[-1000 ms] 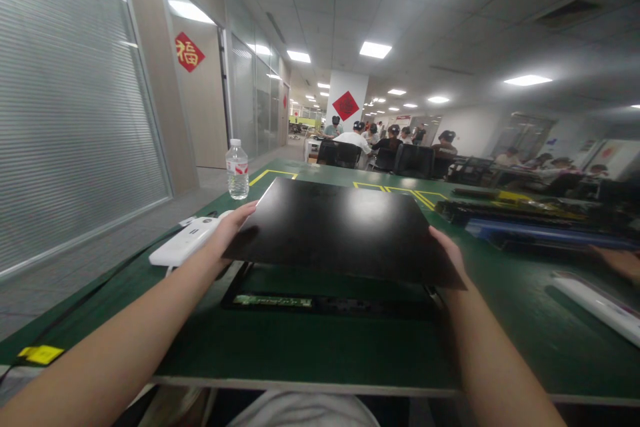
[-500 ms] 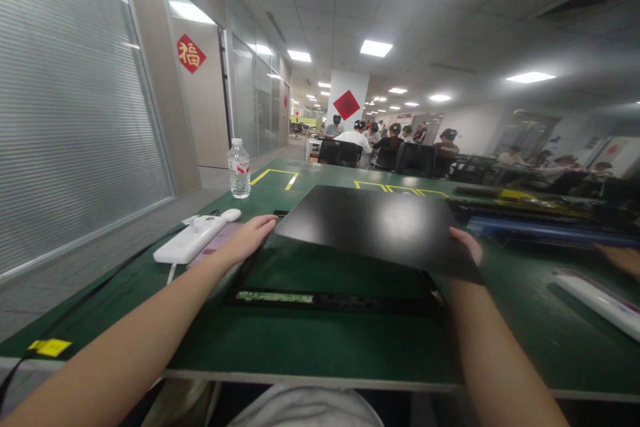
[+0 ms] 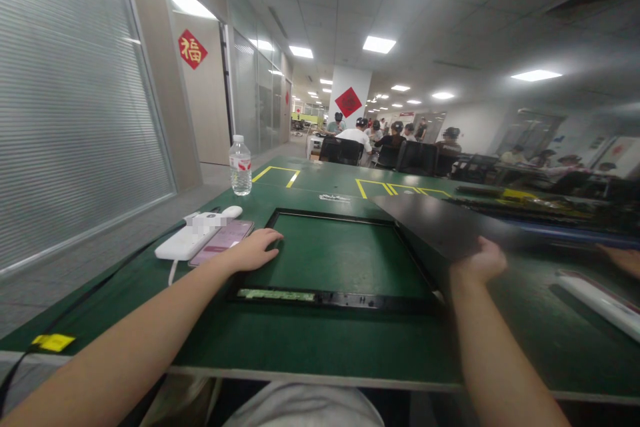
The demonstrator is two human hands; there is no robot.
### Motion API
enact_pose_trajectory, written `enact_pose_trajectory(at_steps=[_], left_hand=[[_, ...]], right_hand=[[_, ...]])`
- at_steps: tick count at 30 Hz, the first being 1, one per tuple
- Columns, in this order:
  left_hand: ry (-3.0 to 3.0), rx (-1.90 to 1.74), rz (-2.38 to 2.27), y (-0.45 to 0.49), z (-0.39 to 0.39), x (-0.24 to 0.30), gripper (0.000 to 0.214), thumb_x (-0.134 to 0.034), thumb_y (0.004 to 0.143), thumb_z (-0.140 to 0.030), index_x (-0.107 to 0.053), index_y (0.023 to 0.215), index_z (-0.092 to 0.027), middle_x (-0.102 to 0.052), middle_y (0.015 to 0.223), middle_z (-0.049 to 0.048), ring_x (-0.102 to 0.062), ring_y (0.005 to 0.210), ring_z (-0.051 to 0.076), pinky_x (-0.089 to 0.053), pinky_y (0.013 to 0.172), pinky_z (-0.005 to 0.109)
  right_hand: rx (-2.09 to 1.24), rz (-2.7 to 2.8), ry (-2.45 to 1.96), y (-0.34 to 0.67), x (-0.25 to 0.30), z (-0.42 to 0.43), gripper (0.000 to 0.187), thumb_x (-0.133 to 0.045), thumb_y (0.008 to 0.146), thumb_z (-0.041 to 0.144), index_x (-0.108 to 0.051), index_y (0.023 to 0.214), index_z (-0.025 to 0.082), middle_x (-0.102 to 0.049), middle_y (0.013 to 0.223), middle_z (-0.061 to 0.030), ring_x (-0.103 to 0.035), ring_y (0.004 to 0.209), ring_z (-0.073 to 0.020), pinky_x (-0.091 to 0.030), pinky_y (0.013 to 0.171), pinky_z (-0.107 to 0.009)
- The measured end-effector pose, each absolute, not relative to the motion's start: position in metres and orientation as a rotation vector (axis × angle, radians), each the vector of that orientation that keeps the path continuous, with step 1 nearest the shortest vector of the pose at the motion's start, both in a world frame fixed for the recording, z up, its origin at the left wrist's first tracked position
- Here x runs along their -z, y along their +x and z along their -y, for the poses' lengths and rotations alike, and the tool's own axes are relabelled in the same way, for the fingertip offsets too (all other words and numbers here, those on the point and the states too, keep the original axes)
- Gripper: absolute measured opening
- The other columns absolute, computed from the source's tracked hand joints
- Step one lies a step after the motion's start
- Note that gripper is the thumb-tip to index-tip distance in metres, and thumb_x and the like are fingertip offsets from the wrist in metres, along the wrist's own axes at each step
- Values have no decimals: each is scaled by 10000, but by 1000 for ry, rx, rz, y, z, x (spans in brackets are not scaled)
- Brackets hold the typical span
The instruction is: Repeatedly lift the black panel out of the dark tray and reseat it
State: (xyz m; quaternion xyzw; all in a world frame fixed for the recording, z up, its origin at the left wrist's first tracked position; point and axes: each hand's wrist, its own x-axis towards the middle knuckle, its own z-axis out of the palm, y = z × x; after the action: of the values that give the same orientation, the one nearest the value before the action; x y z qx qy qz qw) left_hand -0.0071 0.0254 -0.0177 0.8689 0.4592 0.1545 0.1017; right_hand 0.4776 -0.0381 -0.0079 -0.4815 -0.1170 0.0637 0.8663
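My right hand (image 3: 486, 260) grips a thin, dark, glossy panel (image 3: 440, 221) by its edge, tilted and raised at the right of a black rectangular frame (image 3: 345, 301). The frame lies flat on the green table, and the table top shows through its opening. A strip of green circuit board (image 3: 276, 295) sits along the frame's near side. My left hand (image 3: 257, 248) rests at the frame's left side, fingers spread, holding nothing. Part of the frame's right side is hidden behind the panel.
Left of my left hand are a phone (image 3: 223, 242) and a white device with a cable (image 3: 187, 237). A water bottle (image 3: 241, 167) stands behind them. On the right lie a white bar-shaped object (image 3: 600, 303) and another person's hand (image 3: 620, 259). Yellow tape (image 3: 277, 168) marks the table.
The panel has moved right in my right hand, uncovering the frame's opening and far side. My left hand has let go of the panel and now lies at the frame's left side.
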Motion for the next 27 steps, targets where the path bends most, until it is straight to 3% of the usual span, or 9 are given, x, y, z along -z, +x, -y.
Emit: enact_pose_trajectory(at_steps=[4,11,19,27], left_hand=[[2599,-395,-1366,-6,-24,18,477,-469,848,-343,-663,1223,-121,-608,1351,196,-550,1270,323,-381,1110,456],[2616,-380,-1369,-5,-23,17,484,-457,852,-350,-665,1232,-134,-611,1350,190,-546,1273,320,-387,1106,462],[2641,-383,-1358,-6,-26,21,496,-442,855,-350,-662,1242,-129,-605,1355,193,-549,1266,324,-394,1100,457],[2639,-389,-1354,-7,-27,22,490,-456,857,-364,-664,1240,-143,-602,1367,183,-545,1272,323,-396,1100,453]], right_hand=[[54,130,-978,468,3,39,146,-484,648,238,-454,790,239,-617,965,-47,-644,994,-215,-581,839,-340],[-100,77,-1074,480,10,38,236,-489,622,269,-421,848,256,-626,1054,-82,-672,954,-248,-618,689,-361],[-130,115,-1205,502,34,23,326,-435,642,318,-443,962,256,-627,1167,-106,-651,1094,-271,-612,791,-377],[-276,4,-1206,500,39,22,352,-479,688,223,-520,1036,207,-622,1242,-111,-667,1072,-236,-618,753,-328]])
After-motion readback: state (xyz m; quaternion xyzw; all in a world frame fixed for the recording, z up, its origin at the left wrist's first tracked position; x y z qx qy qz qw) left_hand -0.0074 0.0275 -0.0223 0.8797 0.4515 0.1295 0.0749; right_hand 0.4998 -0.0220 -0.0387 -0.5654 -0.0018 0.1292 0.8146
